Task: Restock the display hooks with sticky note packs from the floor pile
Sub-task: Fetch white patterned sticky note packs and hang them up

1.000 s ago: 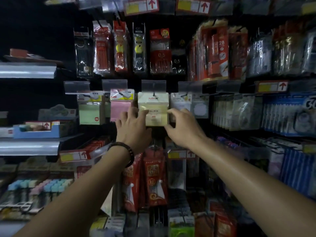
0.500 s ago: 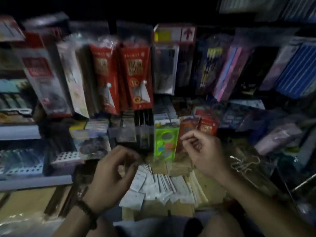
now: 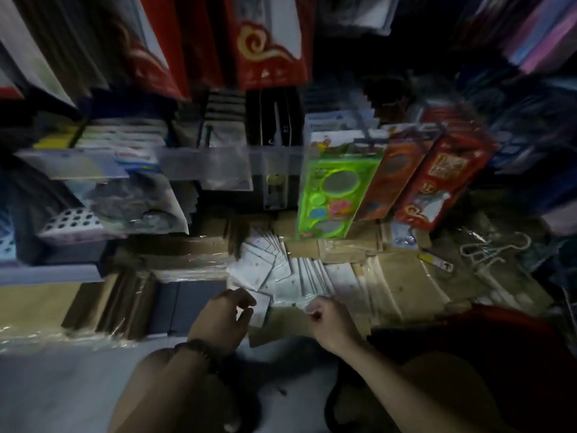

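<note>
Seemingly — left hand pinches edge pack.

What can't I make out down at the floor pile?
All in the head view:
- Left hand: its fingers curl at a white pack, but dim light and blur hide whether they grip it.
- Right hand: the curled fingers face away, so I cannot tell whether it holds anything.
- Pile: print and colours are lost to blur.
- Red packs: cut off by the top edge.
</note>
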`<state>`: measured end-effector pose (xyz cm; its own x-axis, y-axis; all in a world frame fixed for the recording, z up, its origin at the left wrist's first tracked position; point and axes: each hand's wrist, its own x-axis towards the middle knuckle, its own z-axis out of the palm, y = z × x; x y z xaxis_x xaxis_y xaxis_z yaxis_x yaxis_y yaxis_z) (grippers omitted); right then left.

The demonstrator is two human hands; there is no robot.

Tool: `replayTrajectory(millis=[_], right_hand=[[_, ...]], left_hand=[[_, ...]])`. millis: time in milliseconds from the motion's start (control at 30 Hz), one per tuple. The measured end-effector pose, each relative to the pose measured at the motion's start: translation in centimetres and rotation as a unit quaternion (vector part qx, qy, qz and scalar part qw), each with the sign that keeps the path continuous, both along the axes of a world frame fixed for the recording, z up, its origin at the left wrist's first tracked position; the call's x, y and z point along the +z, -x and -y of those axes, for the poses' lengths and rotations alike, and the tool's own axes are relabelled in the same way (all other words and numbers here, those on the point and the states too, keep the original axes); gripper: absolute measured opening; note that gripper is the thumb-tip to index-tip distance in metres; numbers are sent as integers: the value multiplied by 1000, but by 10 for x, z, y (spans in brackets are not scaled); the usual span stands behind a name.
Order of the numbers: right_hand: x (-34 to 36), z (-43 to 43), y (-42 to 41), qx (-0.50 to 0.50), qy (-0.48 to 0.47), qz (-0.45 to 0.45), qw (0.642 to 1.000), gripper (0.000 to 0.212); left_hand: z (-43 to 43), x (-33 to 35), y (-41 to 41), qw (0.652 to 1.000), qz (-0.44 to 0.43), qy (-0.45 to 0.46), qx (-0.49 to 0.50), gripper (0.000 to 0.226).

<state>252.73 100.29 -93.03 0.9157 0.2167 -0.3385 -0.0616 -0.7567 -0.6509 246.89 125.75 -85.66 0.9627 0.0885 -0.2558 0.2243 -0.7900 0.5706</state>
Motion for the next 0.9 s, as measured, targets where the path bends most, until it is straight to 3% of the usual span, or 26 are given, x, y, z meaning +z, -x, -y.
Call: replayTrajectory(millis=[133,400,467,567,633,767,900], right_hand=[[-27,-53,-17,79,77,-18,994,17],[-89,-153,-48,221,229,119,940,103],[-108,-162,-55,223,258,158,927,115],[-119,-166,-72,239,308,125,913,148],[-115,-171,-83,247,323,79,910,145],[-106,-181,-88,216,310,90,921,98],[-107,-184,-94,190,335,120,915,99]], left_hand=[[-7,-19,-1,996,-86,-23,27,12],[-29,-21,-1,991,-125,-14,48,11],[-32,-20,0,990,-136,-20,45,10],[-31,-18,2,990,-136,-14,40,11],[-30,-13,4,990,-134,-6,33,14],[-30,-7,9,991,-135,-13,3,24],[-29,-2,12,992,-122,19,18,20]])
